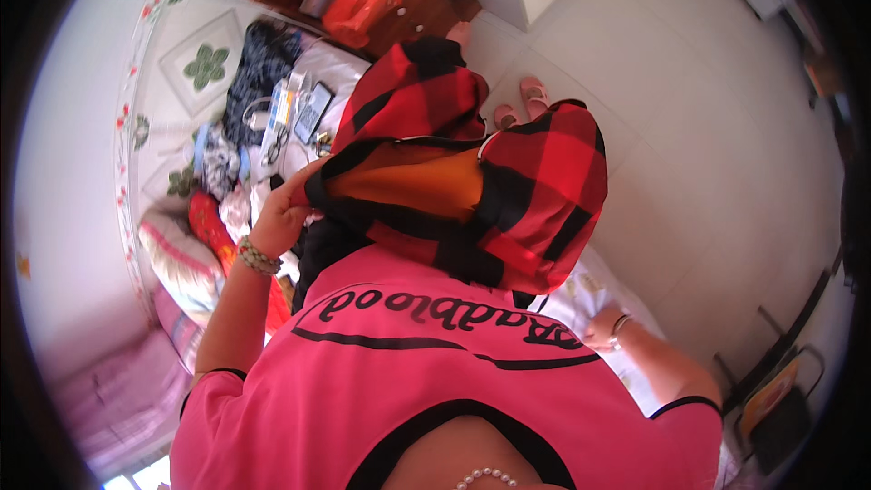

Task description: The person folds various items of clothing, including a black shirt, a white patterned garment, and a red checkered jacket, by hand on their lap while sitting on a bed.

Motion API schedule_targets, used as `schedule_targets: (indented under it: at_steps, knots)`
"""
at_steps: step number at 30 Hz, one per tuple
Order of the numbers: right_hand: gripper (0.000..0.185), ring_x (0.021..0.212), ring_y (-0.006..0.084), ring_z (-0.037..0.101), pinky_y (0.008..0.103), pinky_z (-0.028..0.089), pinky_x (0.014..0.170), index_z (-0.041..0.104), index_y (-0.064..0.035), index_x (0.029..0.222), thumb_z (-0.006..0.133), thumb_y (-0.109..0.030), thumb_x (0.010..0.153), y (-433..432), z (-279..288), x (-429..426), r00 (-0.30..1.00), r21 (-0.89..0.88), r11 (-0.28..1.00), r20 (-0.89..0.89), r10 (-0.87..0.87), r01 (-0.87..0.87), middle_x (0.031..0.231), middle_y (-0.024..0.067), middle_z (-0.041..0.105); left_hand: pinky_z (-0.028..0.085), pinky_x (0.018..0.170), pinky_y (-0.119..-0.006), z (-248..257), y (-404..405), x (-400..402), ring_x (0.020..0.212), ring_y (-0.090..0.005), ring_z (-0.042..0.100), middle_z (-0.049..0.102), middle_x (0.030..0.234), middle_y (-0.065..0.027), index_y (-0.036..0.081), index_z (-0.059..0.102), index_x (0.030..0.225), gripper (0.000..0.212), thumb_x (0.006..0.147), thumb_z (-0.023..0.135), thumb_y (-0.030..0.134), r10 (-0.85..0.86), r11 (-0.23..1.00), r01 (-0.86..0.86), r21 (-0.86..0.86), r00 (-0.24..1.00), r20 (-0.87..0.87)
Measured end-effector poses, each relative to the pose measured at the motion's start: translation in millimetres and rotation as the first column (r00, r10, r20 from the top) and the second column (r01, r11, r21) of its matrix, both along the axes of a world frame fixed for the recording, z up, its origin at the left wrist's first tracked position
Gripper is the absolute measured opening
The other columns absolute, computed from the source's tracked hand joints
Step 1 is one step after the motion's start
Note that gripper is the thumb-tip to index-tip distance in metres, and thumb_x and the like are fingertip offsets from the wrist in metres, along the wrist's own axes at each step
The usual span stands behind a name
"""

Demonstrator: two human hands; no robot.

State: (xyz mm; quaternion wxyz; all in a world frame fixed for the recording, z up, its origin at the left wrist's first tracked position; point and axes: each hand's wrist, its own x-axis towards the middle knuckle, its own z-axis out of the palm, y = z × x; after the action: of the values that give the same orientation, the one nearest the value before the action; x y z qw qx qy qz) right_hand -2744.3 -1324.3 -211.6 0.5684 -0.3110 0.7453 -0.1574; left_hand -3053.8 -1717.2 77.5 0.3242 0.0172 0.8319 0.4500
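A red-and-black plaid garment (544, 184) lies across my lap and over my knees. Its black-edged opening faces up and shows an orange lining (422, 180). On the left side, my left hand (289, 207) pinches the black edge of that opening, with a beaded bracelet on the wrist. Down at my right side, my right hand (604, 330) is against the patterned bed sheet (592, 279), away from the garment. Its fingers are partly hidden, so whether they hold anything is unclear. My pink shirt (435, 367) with black lettering fills the lower part of the view.
Left of me on the bed are a smartphone (314, 111), eyeglasses (275, 144), dark clothing (262, 75) and a pillow (180, 258). A red plastic bag (360, 7) hangs by a wooden cabinet (422, 3). Pink slippers (534, 96) rest on the tiled floor (646, 102).
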Motion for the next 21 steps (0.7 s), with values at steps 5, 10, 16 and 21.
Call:
schedule_targets:
  at_steps: [5, 10, 16, 21]
  knots:
    - [0.045, 0.073, 0.0239, 0.060, 0.0370, 0.043, 0.072, 0.067, -0.0128, 0.075, 0.041, -0.048, 0.079, 11.1, -20.2, -22.7, 0.920, 0.015, 0.994, -0.379, -0.097, 0.111, 0.074, 0.0064, 0.063, 0.028, 0.099, -0.032, 18.8, 20.0, 43.4, 0.116, -0.0253, 0.042, 0.046, 0.123, -0.0150, 0.000, 0.051, 0.112, 0.050, 0.064, 0.041, -0.010, -0.193, 0.954, 0.258, 0.152, 0.919, -0.345]
    - [0.042, 0.072, 0.0236, 0.060, 0.0368, 0.043, 0.070, 0.066, -0.0126, 0.075, 0.042, -0.046, 0.079, 19.0, -42.3, -74.9, 0.875, 0.055, 0.974, -0.453, -0.170, 0.218, 0.073, 0.0067, 0.063, 0.034, 0.092, -0.039, 49.9, 45.3, 97.3, 0.110, -0.0350, 0.044, 0.042, 0.124, -0.0211, 0.001, 0.055, 0.103, 0.037, 0.077, 0.056, 0.027, -0.408, 0.895, 0.437, -0.084, 0.730, -0.549]
    - [0.039, 0.071, 0.0232, 0.060, 0.0366, 0.043, 0.067, 0.065, -0.0123, 0.075, 0.043, -0.044, 0.079, 35.3, -54.8, -101.6, 0.886, 0.138, 0.971, -0.450, -0.113, 0.194, 0.073, 0.0069, 0.063, 0.045, 0.076, -0.034, 90.6, 48.5, 198.0, 0.092, -0.0327, 0.055, 0.049, 0.111, -0.0210, -0.002, 0.059, 0.082, 0.019, 0.070, 0.064, 0.012, -0.271, 0.954, 0.110, -0.280, 0.718, -0.641]
    - [0.037, 0.070, 0.0229, 0.060, 0.0365, 0.043, 0.065, 0.065, -0.0121, 0.075, 0.044, -0.042, 0.079, 46.6, -66.1, -117.0, 0.886, 0.175, 0.955, -0.440, -0.143, 0.241, 0.072, 0.0071, 0.062, 0.043, 0.081, -0.035, 103.9, 40.5, 251.4, 0.095, -0.0345, 0.054, 0.047, 0.113, -0.0236, -0.001, 0.060, 0.082, 0.015, 0.071, 0.061, 0.009, -0.180, 0.952, -0.072, -0.296, 0.652, -0.737]
